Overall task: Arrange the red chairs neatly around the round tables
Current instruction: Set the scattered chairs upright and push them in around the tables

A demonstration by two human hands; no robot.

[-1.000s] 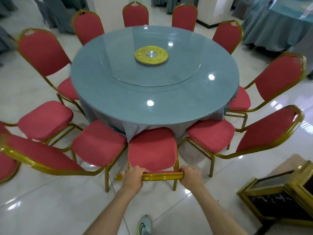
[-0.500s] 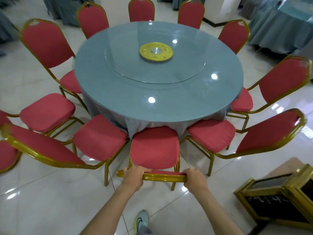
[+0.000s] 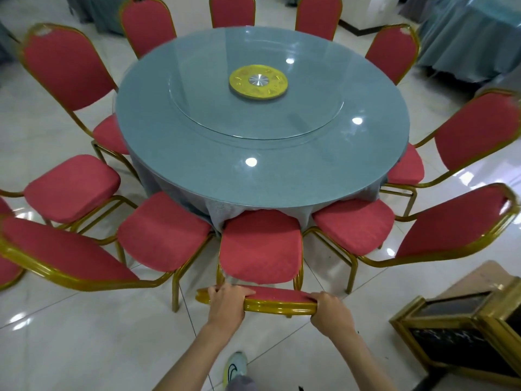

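A round table (image 3: 197, 153) with a grey-blue glass top and a yellow turntable hub (image 3: 258, 82) fills the middle of the view. Several red chairs with gold frames ring it. The nearest red chair (image 3: 260, 246) stands directly before me, its seat front at the tablecloth. My left hand (image 3: 225, 303) grips the left part of its gold backrest top rail. My right hand (image 3: 331, 310) grips the right end of the same rail. Neighbouring red chairs stand close on the left (image 3: 160, 232) and the right (image 3: 355, 225).
A gold-framed dark stand (image 3: 462, 331) sits on the tiled floor at the lower right. Another table with a blue-grey cloth (image 3: 468, 38) is at the upper right. My shoe (image 3: 235, 368) shows on the floor behind the chair.
The nearest chair has slid a little toward the table, with both hands keeping their grip on its top rail. The view has shifted slightly closer.
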